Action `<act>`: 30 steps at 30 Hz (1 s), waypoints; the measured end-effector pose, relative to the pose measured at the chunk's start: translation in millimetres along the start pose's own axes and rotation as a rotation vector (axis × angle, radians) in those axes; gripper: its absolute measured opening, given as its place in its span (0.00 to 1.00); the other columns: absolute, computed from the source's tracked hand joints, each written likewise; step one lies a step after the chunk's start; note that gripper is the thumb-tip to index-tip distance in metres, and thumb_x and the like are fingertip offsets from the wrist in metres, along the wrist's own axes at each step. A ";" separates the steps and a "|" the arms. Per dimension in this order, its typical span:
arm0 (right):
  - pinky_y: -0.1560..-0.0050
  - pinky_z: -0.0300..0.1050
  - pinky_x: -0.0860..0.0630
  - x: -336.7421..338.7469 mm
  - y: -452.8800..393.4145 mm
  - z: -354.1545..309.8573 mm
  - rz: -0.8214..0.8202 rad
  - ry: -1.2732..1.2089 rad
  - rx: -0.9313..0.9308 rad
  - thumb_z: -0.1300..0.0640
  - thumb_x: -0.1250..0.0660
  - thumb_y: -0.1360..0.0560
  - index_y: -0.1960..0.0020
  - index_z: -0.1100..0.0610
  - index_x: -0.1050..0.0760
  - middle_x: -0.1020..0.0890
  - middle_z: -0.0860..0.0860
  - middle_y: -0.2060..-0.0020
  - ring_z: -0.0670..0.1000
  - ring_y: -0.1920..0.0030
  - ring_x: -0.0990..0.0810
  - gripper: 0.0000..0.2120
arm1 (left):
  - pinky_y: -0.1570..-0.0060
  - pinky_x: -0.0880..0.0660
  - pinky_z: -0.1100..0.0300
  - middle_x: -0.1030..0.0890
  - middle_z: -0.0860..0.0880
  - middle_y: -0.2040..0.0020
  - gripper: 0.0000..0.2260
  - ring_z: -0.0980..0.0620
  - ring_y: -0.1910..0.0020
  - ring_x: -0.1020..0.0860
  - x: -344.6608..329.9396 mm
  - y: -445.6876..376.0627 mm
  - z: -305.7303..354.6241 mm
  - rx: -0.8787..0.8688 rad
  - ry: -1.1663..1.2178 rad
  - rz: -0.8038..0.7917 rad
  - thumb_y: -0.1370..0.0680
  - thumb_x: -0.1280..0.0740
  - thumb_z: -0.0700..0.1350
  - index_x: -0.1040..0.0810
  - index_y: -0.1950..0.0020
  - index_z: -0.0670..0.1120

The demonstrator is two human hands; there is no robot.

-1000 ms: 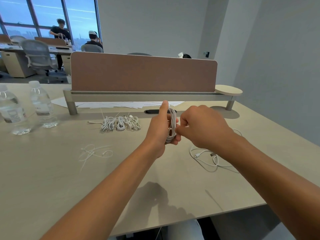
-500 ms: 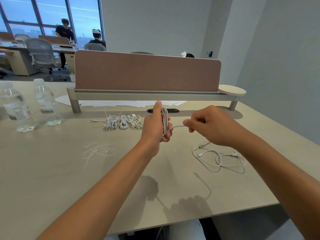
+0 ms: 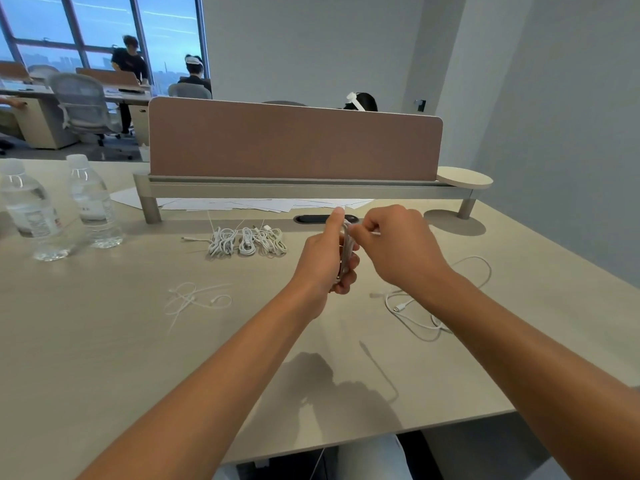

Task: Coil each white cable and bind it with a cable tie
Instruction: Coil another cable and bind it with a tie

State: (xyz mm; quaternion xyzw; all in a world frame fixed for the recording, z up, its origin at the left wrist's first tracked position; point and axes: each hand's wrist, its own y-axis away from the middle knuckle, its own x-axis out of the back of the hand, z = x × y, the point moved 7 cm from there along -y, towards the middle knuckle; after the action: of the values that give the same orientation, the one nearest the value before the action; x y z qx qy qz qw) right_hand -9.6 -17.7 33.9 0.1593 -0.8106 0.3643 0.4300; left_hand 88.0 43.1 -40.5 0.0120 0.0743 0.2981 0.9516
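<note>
My left hand [image 3: 323, 252] grips a coiled white cable [image 3: 346, 254] upright above the table, thumb pointing up along the coil. My right hand [image 3: 394, 244] pinches the cable's loose end at the top of the coil, right beside the left thumb. A loose white cable [image 3: 433, 310] lies uncoiled on the table under my right forearm. Several bound white coils [image 3: 247, 240] lie in a row near the divider. A few white cable ties [image 3: 194, 299] lie scattered to the left.
Two water bottles [image 3: 59, 206] stand at the far left. A brown desk divider [image 3: 294, 147] on a shelf rail crosses the back, with white papers [image 3: 263, 204] beneath it and a dark cable slot [image 3: 311, 218]. The table's front edge [image 3: 381, 441] is near me.
My right hand, which had pulled the cable end out to the right, has come back against the top of the coil. The left hand keeps holding the coil.
</note>
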 end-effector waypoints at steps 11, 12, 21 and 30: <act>0.66 0.39 0.30 -8.2 14.3 26.9 -0.210 -0.369 -0.164 0.48 0.35 0.17 0.59 0.55 0.18 0.23 0.42 0.73 0.44 0.72 0.27 0.17 | 0.73 0.39 0.62 0.26 0.46 0.67 0.29 0.50 0.75 0.33 24.7 -11.6 -1.9 -0.006 0.162 0.093 0.18 0.44 0.68 0.24 0.52 0.43; 0.69 0.36 0.32 -6.5 13.5 28.5 -0.193 -0.353 -0.160 0.49 0.33 0.17 0.60 0.55 0.18 0.24 0.41 0.77 0.43 0.75 0.30 0.16 | 0.73 0.38 0.62 0.25 0.45 0.67 0.29 0.49 0.75 0.32 24.8 -12.1 -1.4 -0.017 0.142 0.092 0.18 0.44 0.68 0.23 0.52 0.43; 0.65 0.39 0.30 13.1 -1.0 13.3 -0.056 0.028 -0.078 0.50 0.30 0.21 0.57 0.52 0.17 0.18 0.50 0.63 0.49 0.63 0.21 0.09 | 0.71 0.26 0.58 0.15 0.41 0.62 0.28 0.46 0.70 0.22 23.1 -11.3 2.9 -0.070 -0.059 0.117 0.16 0.47 0.65 0.22 0.51 0.42; 0.59 0.42 0.27 6.0 -8.0 -6.8 -0.063 0.172 -0.047 0.50 0.30 0.20 0.50 0.52 0.16 0.17 0.51 0.59 0.49 0.63 0.23 0.07 | 0.71 0.25 0.58 0.15 0.41 0.62 0.31 0.46 0.70 0.21 15.5 -9.9 -1.9 -0.034 -0.093 0.079 0.16 0.47 0.66 0.19 0.50 0.40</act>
State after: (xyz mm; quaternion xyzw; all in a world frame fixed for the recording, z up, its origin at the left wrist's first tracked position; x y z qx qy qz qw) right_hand -4.6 -18.0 44.9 0.1429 -0.7736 0.3436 0.5129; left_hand 105.8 43.8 -45.2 0.0127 0.0245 0.3360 0.9415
